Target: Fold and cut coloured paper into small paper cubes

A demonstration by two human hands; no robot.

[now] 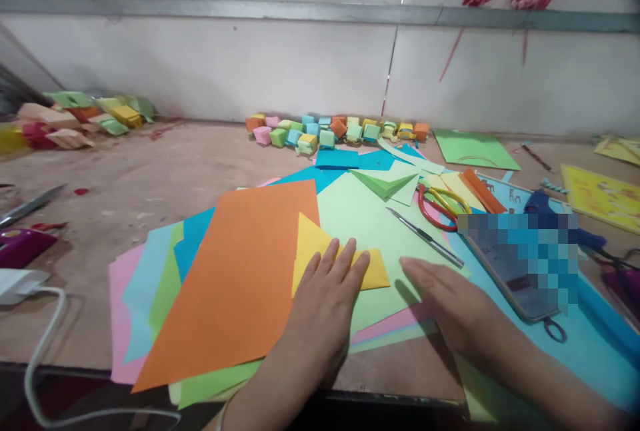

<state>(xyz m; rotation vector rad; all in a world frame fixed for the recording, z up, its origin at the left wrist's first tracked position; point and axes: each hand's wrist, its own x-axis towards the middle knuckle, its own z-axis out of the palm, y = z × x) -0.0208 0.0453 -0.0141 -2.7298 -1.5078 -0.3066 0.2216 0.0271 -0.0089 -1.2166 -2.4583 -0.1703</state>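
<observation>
My left hand point(327, 291) lies flat, fingers spread, on a folded piece of yellow paper point(311, 239), pressing it against the sheets below. Part of the yellow paper is hidden by that hand. Under it are a large orange sheet point(250, 264) and a pale green sheet point(345, 208). To the right, my right hand point(450, 298) holds nothing; its fingers are stretched out, close to the pale green sheet and apart from the yellow paper. A craft knife point(425, 236) rests on the pale green sheet just beyond my right fingertips.
Red-and-yellow-handled scissors point(440, 208) and a phone point(510, 271) lie to the right, near a blue tool point(543, 211). Small folded paper blocks point(327, 138) line the wall, with another heap point(75, 118) at left. A white cable point(43, 338) hangs over the table's front edge.
</observation>
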